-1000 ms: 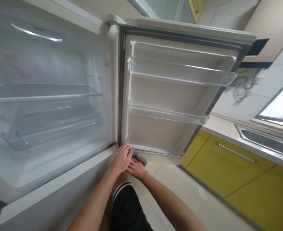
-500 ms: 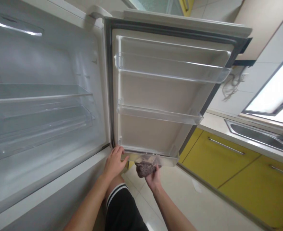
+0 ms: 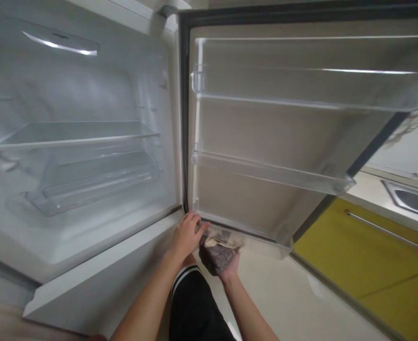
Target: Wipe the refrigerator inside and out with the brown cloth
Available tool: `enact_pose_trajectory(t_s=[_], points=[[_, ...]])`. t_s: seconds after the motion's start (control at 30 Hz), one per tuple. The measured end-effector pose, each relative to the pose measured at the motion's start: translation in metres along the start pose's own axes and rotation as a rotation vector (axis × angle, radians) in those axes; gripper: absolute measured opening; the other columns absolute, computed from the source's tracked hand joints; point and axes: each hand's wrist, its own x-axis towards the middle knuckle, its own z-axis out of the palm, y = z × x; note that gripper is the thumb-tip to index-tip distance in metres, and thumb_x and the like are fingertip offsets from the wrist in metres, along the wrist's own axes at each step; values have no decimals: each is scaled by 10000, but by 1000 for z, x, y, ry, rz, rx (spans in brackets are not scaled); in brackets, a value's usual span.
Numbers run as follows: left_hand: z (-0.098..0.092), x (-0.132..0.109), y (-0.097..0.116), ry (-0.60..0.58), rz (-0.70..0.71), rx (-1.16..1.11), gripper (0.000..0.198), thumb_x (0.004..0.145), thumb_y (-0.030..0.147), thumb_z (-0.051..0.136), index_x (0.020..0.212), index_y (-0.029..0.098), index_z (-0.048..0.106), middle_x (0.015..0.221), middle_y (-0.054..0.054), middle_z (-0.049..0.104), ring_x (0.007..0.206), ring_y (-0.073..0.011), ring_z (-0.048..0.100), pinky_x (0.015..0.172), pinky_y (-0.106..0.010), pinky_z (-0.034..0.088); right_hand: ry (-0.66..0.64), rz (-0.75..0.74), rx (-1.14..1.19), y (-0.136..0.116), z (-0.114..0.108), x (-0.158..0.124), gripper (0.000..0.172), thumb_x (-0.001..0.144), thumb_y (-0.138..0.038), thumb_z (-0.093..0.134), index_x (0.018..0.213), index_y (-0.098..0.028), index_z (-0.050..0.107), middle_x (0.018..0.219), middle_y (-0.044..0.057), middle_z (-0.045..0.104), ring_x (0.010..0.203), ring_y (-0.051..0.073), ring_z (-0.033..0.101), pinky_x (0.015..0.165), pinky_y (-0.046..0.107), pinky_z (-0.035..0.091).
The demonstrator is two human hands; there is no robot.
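The fridge door stands open with clear bins across its inner side. At the lowest door bin, my left hand grips the left end, fingers over the edge and thumb along the front. My right hand holds a grey-brown cloth with a beige part against the front of that same bin. The cloth covers most of my right fingers. Above are the middle door bin and the top door bin.
To the left is the fridge compartment with a glass shelf and a clear drawer. Yellow cabinets and a steel sink stand to the right. My knee in black shorts is below the door.
My view has shifted closer to the door, and the door fills more of it. The cloth has turned in my right hand, showing its beige part. My left hand stays at the bin's left end.
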Motion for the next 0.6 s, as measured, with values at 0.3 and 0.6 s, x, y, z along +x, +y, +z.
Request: enact_pose_trajectory(t_s=[0.3,0.6], points=[[-3,-2,-3,-6,-31,-52,320,1083,486,533,905,240,636,1038,-62,646,1030,-248,672,922,-370,521,-40,117,89,33,45,28,326,852,-556,598,865,-236,658,887,52,757,1029,225,737,1043,425,577],[-12,0,-7,-74,-32,-116,348,1082,518,528,901,239,629,1057,-57,652,1048,-251,672,937,-380,517,-20,43,67,43,45,29,415,816,-602,586,876,-210,711,912,96,763,1045,304,749,1012,507,589]])
